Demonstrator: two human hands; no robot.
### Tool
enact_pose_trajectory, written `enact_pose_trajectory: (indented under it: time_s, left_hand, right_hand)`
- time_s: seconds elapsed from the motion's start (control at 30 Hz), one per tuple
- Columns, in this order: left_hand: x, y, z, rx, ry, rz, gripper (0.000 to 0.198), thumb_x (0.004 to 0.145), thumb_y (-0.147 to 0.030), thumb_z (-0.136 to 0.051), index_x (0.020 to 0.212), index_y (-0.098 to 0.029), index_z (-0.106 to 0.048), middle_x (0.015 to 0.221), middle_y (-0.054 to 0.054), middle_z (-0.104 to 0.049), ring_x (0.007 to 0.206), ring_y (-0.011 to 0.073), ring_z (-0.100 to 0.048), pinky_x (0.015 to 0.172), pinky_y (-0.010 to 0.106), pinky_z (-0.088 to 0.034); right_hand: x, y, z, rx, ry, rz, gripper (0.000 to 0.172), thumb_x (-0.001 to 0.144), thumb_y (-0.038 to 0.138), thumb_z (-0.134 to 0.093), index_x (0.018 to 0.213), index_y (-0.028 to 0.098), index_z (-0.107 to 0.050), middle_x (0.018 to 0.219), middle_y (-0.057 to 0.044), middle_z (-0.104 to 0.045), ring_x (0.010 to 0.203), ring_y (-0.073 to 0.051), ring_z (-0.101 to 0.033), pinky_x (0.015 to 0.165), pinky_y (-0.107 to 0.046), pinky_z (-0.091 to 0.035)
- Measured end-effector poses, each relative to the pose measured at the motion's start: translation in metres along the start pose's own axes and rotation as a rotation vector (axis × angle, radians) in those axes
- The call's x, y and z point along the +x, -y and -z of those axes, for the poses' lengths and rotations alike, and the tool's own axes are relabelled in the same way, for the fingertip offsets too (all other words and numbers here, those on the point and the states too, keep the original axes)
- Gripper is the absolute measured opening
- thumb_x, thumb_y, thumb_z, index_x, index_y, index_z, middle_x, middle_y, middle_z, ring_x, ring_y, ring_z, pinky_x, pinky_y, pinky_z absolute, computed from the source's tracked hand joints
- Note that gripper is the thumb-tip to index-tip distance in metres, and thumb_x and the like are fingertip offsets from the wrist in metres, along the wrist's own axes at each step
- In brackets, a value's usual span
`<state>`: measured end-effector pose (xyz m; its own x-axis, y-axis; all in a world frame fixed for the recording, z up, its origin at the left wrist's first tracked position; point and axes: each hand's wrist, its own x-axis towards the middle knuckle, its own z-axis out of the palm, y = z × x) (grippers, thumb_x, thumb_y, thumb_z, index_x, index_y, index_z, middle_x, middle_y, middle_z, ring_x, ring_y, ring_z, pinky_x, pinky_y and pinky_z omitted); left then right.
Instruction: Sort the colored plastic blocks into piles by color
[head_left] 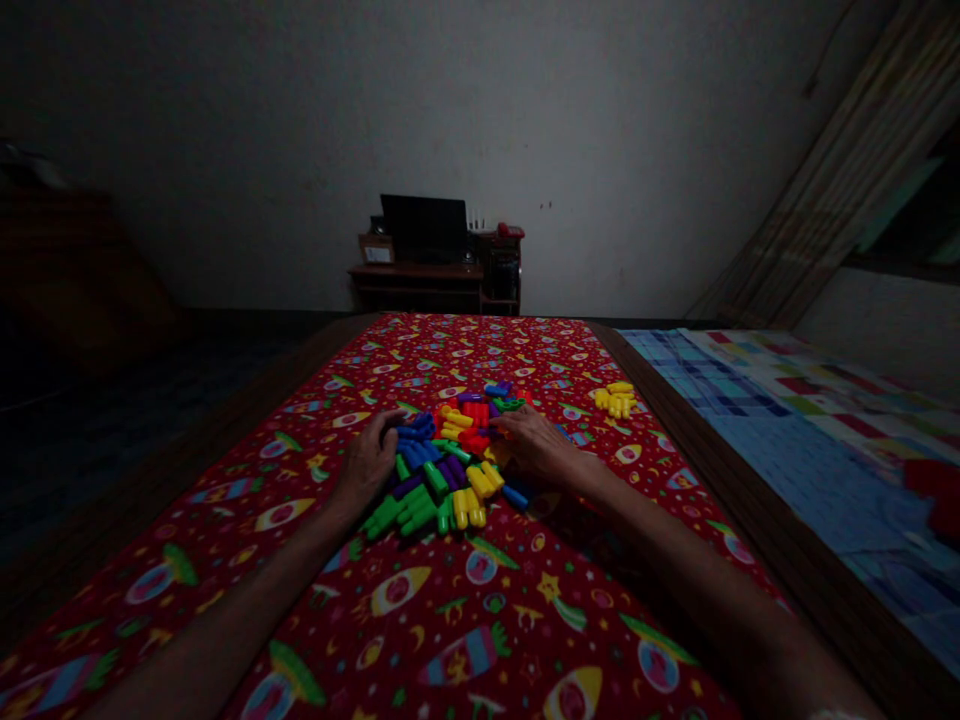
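Note:
A pile of bright plastic toy pieces (437,478), in green, blue, yellow, red and purple, lies on a red patterned cloth (442,600). My left hand (373,455) curves around the pile's left edge, thumb and fingers apart, beside some blue pieces (418,440). On the opposite side, my right hand (534,442) stretches its fingers over the right edge, by the red pieces (474,438); its thumb is hidden. Green pieces (416,512) and yellow pieces (470,505) lie along the near side of the pile.
A small group of yellow pieces (616,400) lies apart on the right of the cloth. Beyond the far end stands a desk (416,272) with a dark monitor (424,228). Blue and checked bedding (720,400) spreads to the right. The room is dim.

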<state>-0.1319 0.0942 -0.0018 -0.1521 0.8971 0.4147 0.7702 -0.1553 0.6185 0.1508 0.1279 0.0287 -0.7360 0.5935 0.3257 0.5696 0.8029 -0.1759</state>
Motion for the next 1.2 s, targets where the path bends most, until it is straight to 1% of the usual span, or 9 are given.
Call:
enact_pose_trajectory:
  time_s: [0.1, 0.23, 0.33, 0.47, 0.63, 0.8, 0.97, 1.1, 1.2]
  left_hand:
    - [-0.001, -0.002, 0.001, -0.008, 0.022, 0.005, 0.041, 0.084, -0.035, -0.034, 0.112, -0.016, -0.058, 0.11, 0.011, -0.069, 0.103, 0.025, -0.064, 0.094, 0.042, -0.049]
    - [0.001, -0.001, -0.003, -0.043, 0.072, -0.038, 0.05, 0.087, -0.043, -0.029, 0.119, -0.014, -0.054, 0.118, 0.013, -0.065, 0.111, 0.0252, -0.06, 0.099, 0.043, -0.046]
    - [0.003, 0.002, -0.008, -0.044, 0.158, -0.09, 0.055, 0.088, -0.048, -0.026, 0.124, -0.016, -0.052, 0.129, 0.013, -0.06, 0.122, 0.0251, -0.054, 0.107, 0.044, -0.041]
    - [0.002, 0.006, -0.011, -0.069, 0.222, -0.105, 0.063, 0.09, -0.053, -0.022, 0.131, -0.013, -0.048, 0.136, 0.014, -0.055, 0.128, 0.0266, -0.049, 0.112, 0.046, -0.034]
    - [-0.002, 0.003, -0.007, -0.243, 0.231, -0.085, 0.071, 0.089, -0.059, -0.027, 0.141, -0.011, -0.038, 0.144, 0.018, -0.047, 0.133, 0.0272, -0.044, 0.111, 0.044, -0.036]
    - [-0.004, -0.015, 0.007, -0.286, 0.31, -0.107, 0.078, 0.088, -0.063, -0.032, 0.15, -0.018, -0.02, 0.154, 0.016, -0.031, 0.139, 0.0281, -0.035, 0.108, 0.044, -0.039]
    - [-0.002, -0.032, 0.027, 0.066, 0.357, -0.26, 0.086, 0.081, -0.069, -0.047, 0.15, -0.022, -0.027, 0.157, 0.012, -0.027, 0.145, 0.0333, -0.018, 0.115, 0.054, -0.019]
    - [-0.02, -0.04, 0.027, 0.254, 0.598, -0.403, 0.087, 0.069, -0.064, -0.067, 0.145, -0.032, -0.037, 0.158, 0.012, -0.024, 0.143, 0.0414, -0.017, 0.109, 0.065, -0.022]
    - [-0.039, -0.046, 0.012, 0.33, 0.657, -0.427, 0.093, 0.064, -0.057, -0.074, 0.146, -0.036, -0.033, 0.158, 0.014, -0.019, 0.143, 0.046, -0.012, 0.102, 0.073, -0.025]
  right_hand:
    - [-0.002, -0.003, 0.008, -0.031, 0.093, -0.049, 0.019, 0.086, 0.01, -0.053, 0.099, 0.012, -0.067, 0.094, -0.01, -0.067, 0.081, -0.016, -0.056, 0.071, -0.025, -0.038]
    - [-0.003, -0.01, 0.028, 0.155, 0.182, -0.078, 0.015, 0.081, 0.008, -0.058, 0.089, 0.012, -0.07, 0.082, -0.006, -0.069, 0.07, -0.011, -0.059, 0.063, -0.02, -0.038]
    - [-0.004, -0.026, 0.044, 0.246, 0.064, -0.173, 0.018, 0.082, 0.014, -0.06, 0.094, 0.015, -0.072, 0.079, -0.004, -0.071, 0.068, -0.012, -0.062, 0.062, -0.02, -0.041]
    - [-0.018, -0.066, 0.052, 0.035, -0.229, -0.479, 0.023, 0.085, 0.02, -0.056, 0.1, 0.015, -0.073, 0.087, -0.008, -0.074, 0.075, -0.016, -0.066, 0.067, -0.024, -0.045]
    - [-0.045, -0.101, 0.047, -0.253, -0.225, -0.795, 0.03, 0.087, 0.024, -0.053, 0.11, 0.015, -0.07, 0.103, -0.014, -0.072, 0.091, -0.023, -0.067, 0.076, -0.03, -0.047]
    - [-0.026, -0.058, 0.053, -0.18, -0.2, -0.593, 0.03, 0.09, 0.024, -0.049, 0.11, 0.014, -0.07, 0.096, -0.013, -0.073, 0.082, -0.021, -0.066, 0.071, -0.027, -0.044]
    - [-0.001, 0.013, 0.027, -0.003, 0.186, -0.118, 0.016, 0.084, 0.018, -0.057, 0.087, 0.018, -0.072, 0.078, -0.006, -0.07, 0.068, -0.015, -0.061, 0.062, -0.023, -0.037]
    - [-0.004, 0.024, -0.006, -0.073, 0.164, -0.011, 0.018, 0.085, 0.017, -0.058, 0.1, 0.018, -0.067, 0.088, -0.009, -0.069, 0.082, -0.017, -0.06, 0.071, -0.025, -0.039]
    - [-0.008, 0.017, -0.013, -0.061, 0.124, -0.064, 0.021, 0.087, 0.021, -0.058, 0.107, 0.019, -0.063, 0.089, -0.008, -0.068, 0.081, -0.017, -0.059, 0.07, -0.025, -0.038]
